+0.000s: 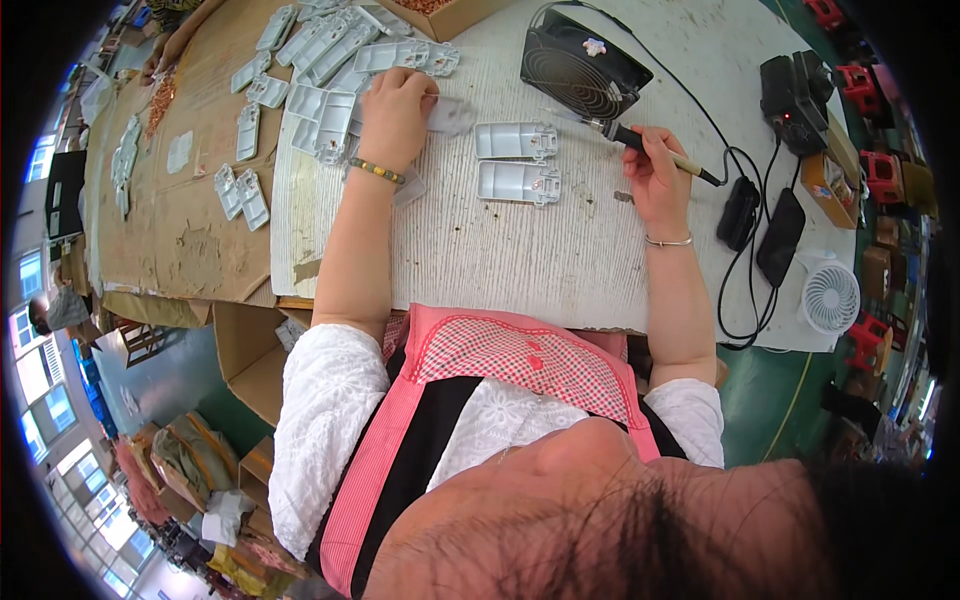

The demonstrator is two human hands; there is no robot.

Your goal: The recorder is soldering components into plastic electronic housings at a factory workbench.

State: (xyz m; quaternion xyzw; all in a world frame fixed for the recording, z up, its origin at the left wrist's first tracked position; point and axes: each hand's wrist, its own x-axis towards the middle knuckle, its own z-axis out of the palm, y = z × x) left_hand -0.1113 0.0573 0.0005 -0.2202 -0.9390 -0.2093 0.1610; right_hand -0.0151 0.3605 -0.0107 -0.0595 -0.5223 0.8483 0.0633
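Up at the far side of the white bench [520, 250], the left hand [395, 105] lies palm down, fingers curled over a pale grey plastic part [450, 117] that pokes out just to its right. Meanwhile the right hand [652, 175] is closed around a soldering iron [660, 152], tip aimed left toward two grey housings [517, 162] lying between both hands, near a black fan [580, 65].

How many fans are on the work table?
2: a black square fan at the table's far edge, above the soldering iron in the right hand; a small white fan at the right edge.
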